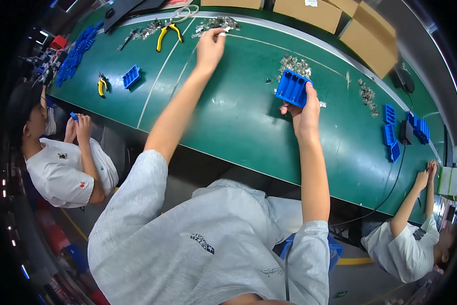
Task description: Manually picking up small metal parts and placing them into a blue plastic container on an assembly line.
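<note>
My right hand [307, 114] grips a blue plastic battery holder [292, 87], thumb along its right side and fingers underneath. The holder is tilted, with its long open slots facing me. Just beyond it lies a heap of small silver metal pieces [295, 65]. My left hand [211, 49] reaches to the far side of the table, its fingers pinched at the edge of another pile of metal pieces [219, 23]. Something whitish shows at those fingertips, too small to make out.
Yellow-handled pliers [162, 38] lie left of my left hand; yellow cutters [102, 85] and a blue holder [132, 77] lie farther left. Blue holders [389, 134] and a black cable [398, 175] are at right. Cardboard boxes [369, 40] line the back. People sit on both sides.
</note>
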Motion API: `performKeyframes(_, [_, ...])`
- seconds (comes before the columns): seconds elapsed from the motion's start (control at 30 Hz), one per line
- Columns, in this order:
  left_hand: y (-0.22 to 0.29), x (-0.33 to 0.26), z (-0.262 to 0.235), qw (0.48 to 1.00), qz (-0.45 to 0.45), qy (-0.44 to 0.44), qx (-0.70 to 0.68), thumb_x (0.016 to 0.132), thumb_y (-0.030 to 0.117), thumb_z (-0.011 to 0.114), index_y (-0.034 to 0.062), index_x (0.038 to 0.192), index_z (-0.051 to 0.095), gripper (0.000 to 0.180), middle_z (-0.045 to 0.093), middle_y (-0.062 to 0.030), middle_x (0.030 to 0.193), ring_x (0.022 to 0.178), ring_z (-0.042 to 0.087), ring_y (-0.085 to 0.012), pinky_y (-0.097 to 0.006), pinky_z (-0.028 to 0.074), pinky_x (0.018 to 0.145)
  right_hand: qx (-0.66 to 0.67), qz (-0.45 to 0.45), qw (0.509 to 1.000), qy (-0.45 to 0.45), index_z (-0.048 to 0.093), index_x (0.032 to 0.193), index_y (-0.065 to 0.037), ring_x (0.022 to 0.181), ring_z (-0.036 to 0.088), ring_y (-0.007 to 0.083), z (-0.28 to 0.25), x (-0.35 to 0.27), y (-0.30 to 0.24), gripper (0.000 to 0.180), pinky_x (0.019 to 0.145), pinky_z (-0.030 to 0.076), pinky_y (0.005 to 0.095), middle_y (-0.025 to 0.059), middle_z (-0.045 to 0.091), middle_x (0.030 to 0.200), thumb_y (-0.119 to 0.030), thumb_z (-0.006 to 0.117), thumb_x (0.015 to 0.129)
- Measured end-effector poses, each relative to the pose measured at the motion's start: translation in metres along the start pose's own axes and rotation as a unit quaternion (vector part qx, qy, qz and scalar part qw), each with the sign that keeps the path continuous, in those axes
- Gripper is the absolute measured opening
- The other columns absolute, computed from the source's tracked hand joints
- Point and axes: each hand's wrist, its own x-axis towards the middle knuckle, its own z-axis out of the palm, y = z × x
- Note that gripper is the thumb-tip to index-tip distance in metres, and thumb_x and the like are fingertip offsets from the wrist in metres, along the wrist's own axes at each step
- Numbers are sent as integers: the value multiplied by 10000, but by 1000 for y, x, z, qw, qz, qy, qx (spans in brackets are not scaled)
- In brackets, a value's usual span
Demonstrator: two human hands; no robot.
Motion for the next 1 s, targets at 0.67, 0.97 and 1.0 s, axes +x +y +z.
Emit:
performKeyframes(0.67, [-20,21,-6,996,-9,-83,-17,861,121,621,23,1103,652,262,693,-104,942,770,653,-180,-297,520,699,-31,17,999,-22,506,1030,-5,652,593,189,-1,2,4,338,540,517,314,122,607,830,-336,492,965])
performKeyframes(0.97, [86,-72,-3,917,-98,-292,-253,912,119,606,4,1098,646,223,659,-38,951,831,590,-92,-234,495,719,-42,70,996,-22,507,1083,3,684,604,186,-6,5,12,324,590,544,322,119,615,893,-288,542,946])
performKeyframes(1.0, [88,-78,-2,917,-88,-293,-257,912,120,608,8,1082,651,208,658,-36,948,840,589,-90,-235,494,733,-44,72,996,-19,507,1083,3,684,604,186,-5,4,12,324,590,544,322,119,615,893,-288,542,946])
